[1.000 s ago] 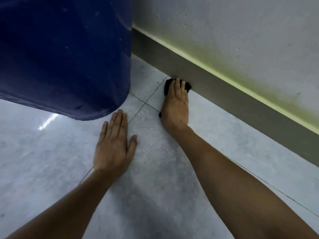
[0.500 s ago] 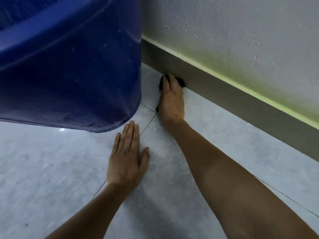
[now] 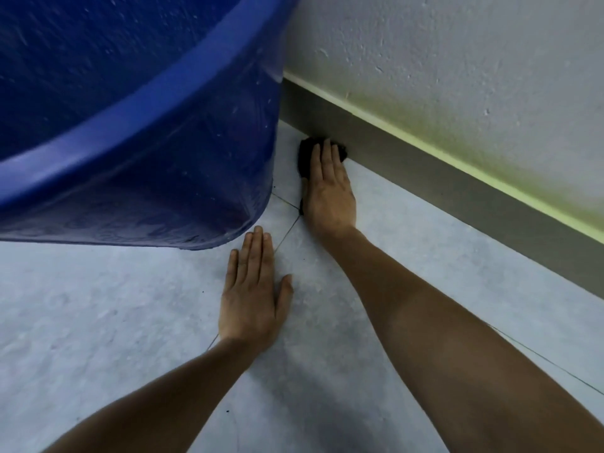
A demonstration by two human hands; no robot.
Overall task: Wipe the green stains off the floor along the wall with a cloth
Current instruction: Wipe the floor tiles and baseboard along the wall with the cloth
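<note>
My right hand [image 3: 330, 188] is flat on the cloth [image 3: 305, 156], fingers straight and together, pressing it down onto the floor [image 3: 425, 230]. Nothing curled round it, just palm and fingers on top. The cloth is dark, nearly black, bunched, sitting right where the floor meets the grey skirting board [image 3: 457, 188]; its far edge touches the board. Bits of it show past my fingertips and along the thumb side of the hand; the rest is hidden under my palm.

My left hand [image 3: 251, 295] is flat on the floor, fingers straight and close, thumb out to the side, holding nothing. It sits nearer to me than the right hand, just beside a tile joint [image 3: 287, 233], fingertips near the foot of the blue tub [image 3: 130, 142].

The tub is big, rim and side fill the upper left, and it stands close to the wall [image 3: 457, 60]. The cloth is in the gap between the tub and the skirting board, near the tub but not touching it.

Green-yellow staining [image 3: 441, 135] runs along the top edge of the skirting board and fades up into the white textured wall. Floor tiles are pale grey, mottled. I can't make out any green on the floor around the cloth.
</note>
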